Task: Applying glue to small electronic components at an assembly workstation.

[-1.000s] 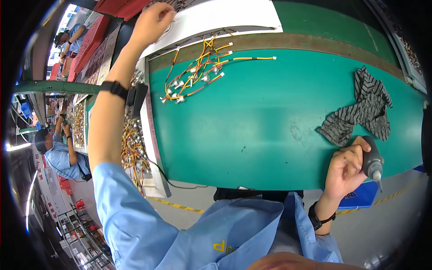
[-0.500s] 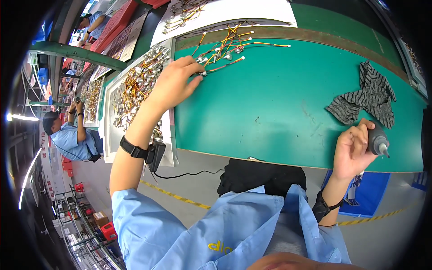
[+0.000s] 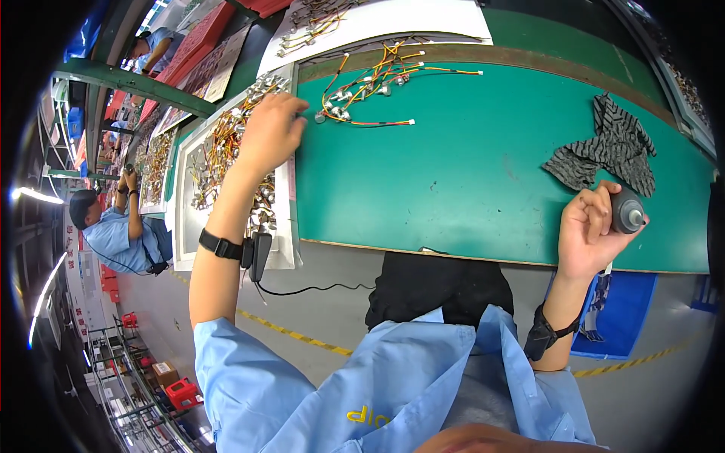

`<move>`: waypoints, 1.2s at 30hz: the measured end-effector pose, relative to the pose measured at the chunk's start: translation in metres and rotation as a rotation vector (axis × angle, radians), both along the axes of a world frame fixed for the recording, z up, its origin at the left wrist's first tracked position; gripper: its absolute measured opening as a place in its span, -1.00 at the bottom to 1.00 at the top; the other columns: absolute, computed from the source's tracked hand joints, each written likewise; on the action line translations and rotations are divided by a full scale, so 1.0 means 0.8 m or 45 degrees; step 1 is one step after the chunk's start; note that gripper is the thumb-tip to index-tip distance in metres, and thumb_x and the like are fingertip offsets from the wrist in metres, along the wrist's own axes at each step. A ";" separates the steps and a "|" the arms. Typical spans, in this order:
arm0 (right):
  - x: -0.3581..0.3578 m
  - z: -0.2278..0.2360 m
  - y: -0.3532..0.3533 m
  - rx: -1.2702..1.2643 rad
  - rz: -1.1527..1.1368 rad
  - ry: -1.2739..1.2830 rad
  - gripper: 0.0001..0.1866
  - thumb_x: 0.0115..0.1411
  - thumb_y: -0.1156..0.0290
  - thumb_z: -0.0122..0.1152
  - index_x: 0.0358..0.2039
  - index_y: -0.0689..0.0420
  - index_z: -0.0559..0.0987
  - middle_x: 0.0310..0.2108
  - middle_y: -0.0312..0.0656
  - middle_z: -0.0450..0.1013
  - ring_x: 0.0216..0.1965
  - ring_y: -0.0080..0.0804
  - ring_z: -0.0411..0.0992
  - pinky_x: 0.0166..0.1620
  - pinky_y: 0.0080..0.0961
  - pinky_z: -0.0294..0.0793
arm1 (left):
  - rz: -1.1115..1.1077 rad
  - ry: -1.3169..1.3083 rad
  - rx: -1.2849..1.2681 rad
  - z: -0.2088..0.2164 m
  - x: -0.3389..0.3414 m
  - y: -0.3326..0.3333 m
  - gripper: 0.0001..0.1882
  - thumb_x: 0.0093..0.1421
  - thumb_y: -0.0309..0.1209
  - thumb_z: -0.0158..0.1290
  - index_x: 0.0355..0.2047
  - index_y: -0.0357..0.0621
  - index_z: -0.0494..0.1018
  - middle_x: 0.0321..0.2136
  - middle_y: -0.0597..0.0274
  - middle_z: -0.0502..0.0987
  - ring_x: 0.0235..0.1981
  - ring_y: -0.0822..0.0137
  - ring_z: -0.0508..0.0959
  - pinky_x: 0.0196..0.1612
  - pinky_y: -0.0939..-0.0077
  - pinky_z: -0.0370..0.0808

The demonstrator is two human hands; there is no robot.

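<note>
My right hand (image 3: 587, 230) is closed around a dark squeeze bottle (image 3: 626, 210) with a pale, pointed nozzle, held over the right front part of the green table. Above the tray's right edge is my left hand (image 3: 270, 134), fingers slightly bent, thumb apart, holding nothing that I can see. Just right of it lies a group of small metal components with yellow, red and black wire leads (image 3: 364, 89), ending in white plugs. Under and beside my left hand, a white tray (image 3: 183, 234) holds a heap of similar wired components (image 3: 219, 155).
A crumpled grey-and-black striped cloth (image 3: 608, 147) lies on the green table (image 3: 453, 174) near the bottle. White sheets with more wired parts (image 3: 317, 26) are beyond the table. A blue bin (image 3: 623, 313) stands below at right. Another person (image 3: 121, 234) works at far left.
My left hand has let go of a wired component at the group's near end and moved left over the tray. My right hand has risen slightly, with the bottle's nozzle turned.
</note>
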State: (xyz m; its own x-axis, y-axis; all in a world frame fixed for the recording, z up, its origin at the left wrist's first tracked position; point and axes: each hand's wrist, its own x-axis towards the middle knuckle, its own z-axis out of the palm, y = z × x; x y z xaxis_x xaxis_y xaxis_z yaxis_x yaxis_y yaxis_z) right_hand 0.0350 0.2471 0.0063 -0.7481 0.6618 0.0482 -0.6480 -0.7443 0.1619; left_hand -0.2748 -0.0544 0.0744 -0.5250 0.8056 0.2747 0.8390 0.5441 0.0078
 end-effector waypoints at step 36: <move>0.000 -0.004 0.001 0.051 0.023 -0.050 -0.53 0.03 0.18 0.23 -0.33 0.33 0.29 -0.79 -0.34 -0.03 -0.87 -0.60 -0.10 -0.31 -0.65 0.33 | -0.076 -0.407 0.385 -0.051 0.193 0.021 -0.78 -0.03 -0.62 0.08 -0.30 -0.27 0.43 -0.52 0.10 0.41 -0.48 0.11 0.45 -0.42 0.36 0.39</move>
